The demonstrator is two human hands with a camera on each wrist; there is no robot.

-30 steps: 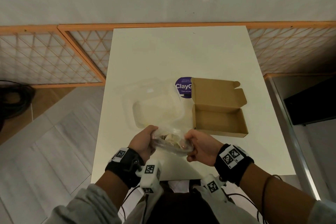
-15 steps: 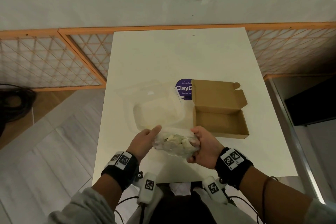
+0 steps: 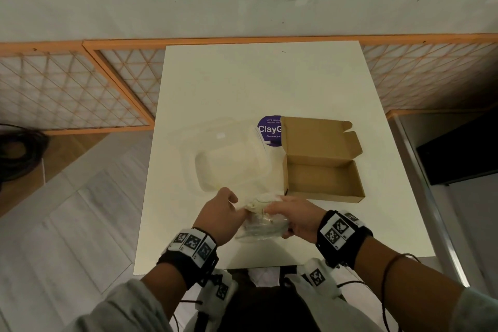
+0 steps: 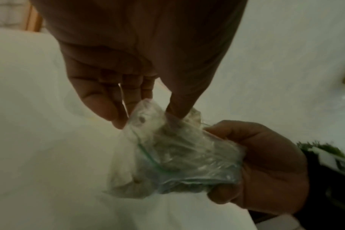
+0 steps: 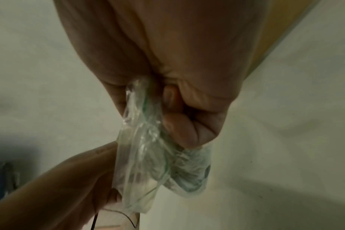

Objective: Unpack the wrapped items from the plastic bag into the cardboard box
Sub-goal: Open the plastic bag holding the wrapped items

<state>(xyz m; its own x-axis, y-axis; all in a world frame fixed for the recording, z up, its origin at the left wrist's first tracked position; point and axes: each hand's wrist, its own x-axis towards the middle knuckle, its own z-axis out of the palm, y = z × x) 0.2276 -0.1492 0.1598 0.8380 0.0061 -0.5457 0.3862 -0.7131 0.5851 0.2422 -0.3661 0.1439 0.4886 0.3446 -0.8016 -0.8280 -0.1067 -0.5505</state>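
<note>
Both hands have closed in. Right hand (image 3: 293,219) clamps plastic bag (image 4: 173,157) above table (image 3: 242,83); left hand (image 3: 222,214) pinches its mouth. Peel the rim wide, lift one wrapped item, carry to empty cardboard box (image 3: 322,176).

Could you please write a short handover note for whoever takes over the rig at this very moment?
Left hand: pinching the mouth of the plastic bag.
Right hand: gripping the same bag, fingers curled round it.
The bag is held above the table's near edge, with the wrapped items inside.
Cardboard box: open, right of the hands, nothing in it.
Clear plastic container: lies left of the box.
Done: bag picked up.
Left: open it and move every item into the box.
</note>
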